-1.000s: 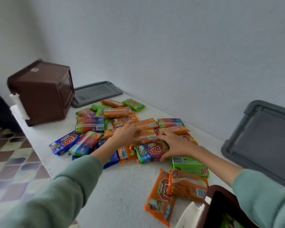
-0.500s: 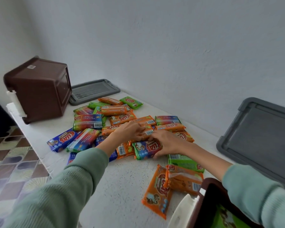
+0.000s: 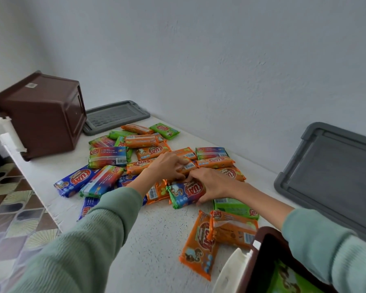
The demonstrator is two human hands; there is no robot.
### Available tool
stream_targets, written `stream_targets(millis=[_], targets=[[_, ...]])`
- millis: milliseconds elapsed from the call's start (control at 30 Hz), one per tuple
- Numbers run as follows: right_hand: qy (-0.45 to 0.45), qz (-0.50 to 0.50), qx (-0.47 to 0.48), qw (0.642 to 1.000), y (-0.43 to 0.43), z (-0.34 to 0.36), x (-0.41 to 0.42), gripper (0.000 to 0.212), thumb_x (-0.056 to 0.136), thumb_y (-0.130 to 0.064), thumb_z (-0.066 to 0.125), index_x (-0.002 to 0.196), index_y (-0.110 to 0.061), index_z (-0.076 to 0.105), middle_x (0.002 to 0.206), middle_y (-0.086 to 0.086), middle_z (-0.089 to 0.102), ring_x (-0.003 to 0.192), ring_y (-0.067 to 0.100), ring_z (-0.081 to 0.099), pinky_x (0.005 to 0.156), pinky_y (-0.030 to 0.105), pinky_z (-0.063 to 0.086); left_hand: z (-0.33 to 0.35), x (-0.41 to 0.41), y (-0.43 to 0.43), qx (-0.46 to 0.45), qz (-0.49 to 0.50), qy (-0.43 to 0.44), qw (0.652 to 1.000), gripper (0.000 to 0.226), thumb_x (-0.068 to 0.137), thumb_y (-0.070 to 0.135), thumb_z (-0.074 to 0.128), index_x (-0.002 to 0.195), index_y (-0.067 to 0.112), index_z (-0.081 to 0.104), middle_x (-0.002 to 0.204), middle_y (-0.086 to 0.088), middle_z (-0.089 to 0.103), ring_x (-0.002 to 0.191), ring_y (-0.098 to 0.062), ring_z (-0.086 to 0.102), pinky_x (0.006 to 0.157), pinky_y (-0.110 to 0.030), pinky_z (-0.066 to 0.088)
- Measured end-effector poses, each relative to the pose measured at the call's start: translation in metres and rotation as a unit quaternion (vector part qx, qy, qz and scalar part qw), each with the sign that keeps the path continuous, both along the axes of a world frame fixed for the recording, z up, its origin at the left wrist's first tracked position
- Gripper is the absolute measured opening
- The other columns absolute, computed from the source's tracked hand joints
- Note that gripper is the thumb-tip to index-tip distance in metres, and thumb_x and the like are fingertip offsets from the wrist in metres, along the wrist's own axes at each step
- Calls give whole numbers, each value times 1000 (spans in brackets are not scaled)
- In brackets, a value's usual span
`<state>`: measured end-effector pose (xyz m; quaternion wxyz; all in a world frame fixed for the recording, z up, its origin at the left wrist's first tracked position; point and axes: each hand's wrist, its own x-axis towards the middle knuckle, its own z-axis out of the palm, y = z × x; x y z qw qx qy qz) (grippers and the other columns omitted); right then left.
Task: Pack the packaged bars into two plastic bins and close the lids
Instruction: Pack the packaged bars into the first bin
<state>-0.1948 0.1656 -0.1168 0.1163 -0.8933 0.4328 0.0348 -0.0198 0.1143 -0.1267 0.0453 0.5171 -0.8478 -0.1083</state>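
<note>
Several packaged bars in orange, green, blue and rainbow wrappers lie scattered on a white table (image 3: 152, 240). My left hand (image 3: 167, 168) rests on an orange bar (image 3: 187, 167) in the middle of the pile, fingers curled over it. My right hand (image 3: 211, 183) grips a green-and-blue bar (image 3: 185, 193) lying just in front of it. One brown bin (image 3: 41, 115) lies tipped on its side at the back left. A second brown bin (image 3: 268, 250) stands at the bottom right, with a green pack inside. Two orange packs (image 3: 201, 244) lie beside it.
A grey lid (image 3: 114, 116) lies flat behind the tipped bin. Another grey lid (image 3: 334, 174) lies at the right against the white wall. The table's left edge drops to a patterned tile floor (image 3: 15, 212).
Both hands have stayed on the same bars in the pile, closing a little toward each other. The view has shifted slightly.
</note>
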Motion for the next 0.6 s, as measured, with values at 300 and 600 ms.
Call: stream_targets(millis=[300, 600], targets=[[61, -2, -167, 984, 31, 60, 8, 76, 68, -42, 76, 135, -28, 43, 127, -2, 46, 114, 17, 45, 81, 27, 42, 50, -19, 1, -39, 45, 159, 986, 58, 76, 31, 72, 130, 20, 55, 109, -6, 69, 85, -14, 57, 73, -23, 38], [43, -196, -206, 958, 181, 144, -49, 74, 62, -60, 73, 127, -37, 45, 117, -12, 51, 107, 10, 50, 69, 23, 35, 144, -76, 81, -61, -174, 164, 969, 71, 63, 42, 81, 128, 34, 53, 115, -4, 62, 94, -14, 57, 82, -23, 42]])
